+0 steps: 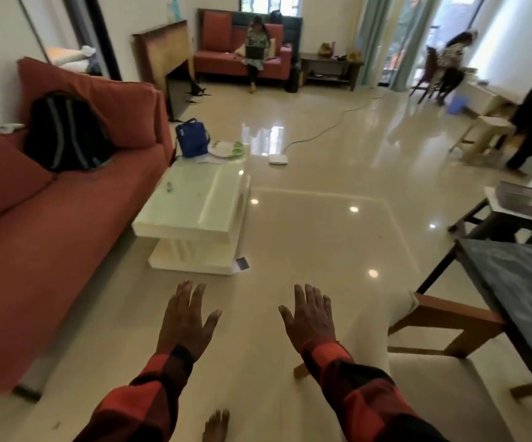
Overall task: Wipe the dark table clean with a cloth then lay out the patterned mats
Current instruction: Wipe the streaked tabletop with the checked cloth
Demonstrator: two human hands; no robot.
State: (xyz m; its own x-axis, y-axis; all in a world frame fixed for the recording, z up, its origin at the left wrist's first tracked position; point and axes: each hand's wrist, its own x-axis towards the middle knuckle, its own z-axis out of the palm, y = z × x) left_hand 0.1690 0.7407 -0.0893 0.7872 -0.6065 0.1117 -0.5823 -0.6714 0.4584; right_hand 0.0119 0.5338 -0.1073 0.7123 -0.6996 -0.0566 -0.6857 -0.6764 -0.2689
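Observation:
The dark table stands at the right edge of the head view, its black top bare where it shows. Both my hands are stretched out flat over the floor, well left of that table. My left hand is open with fingers spread and holds nothing. My right hand is open too, palm down, empty. Beyond the dark table a patterned grey thing lies on a white sheet on another stand; I cannot tell whether it is a mat. No cloth shows.
A wooden chair with a pale seat is tucked at the dark table's near side. A white coffee table and a red sofa with a black backpack fill the left. A cable crosses the glossy floor. People sit at the back.

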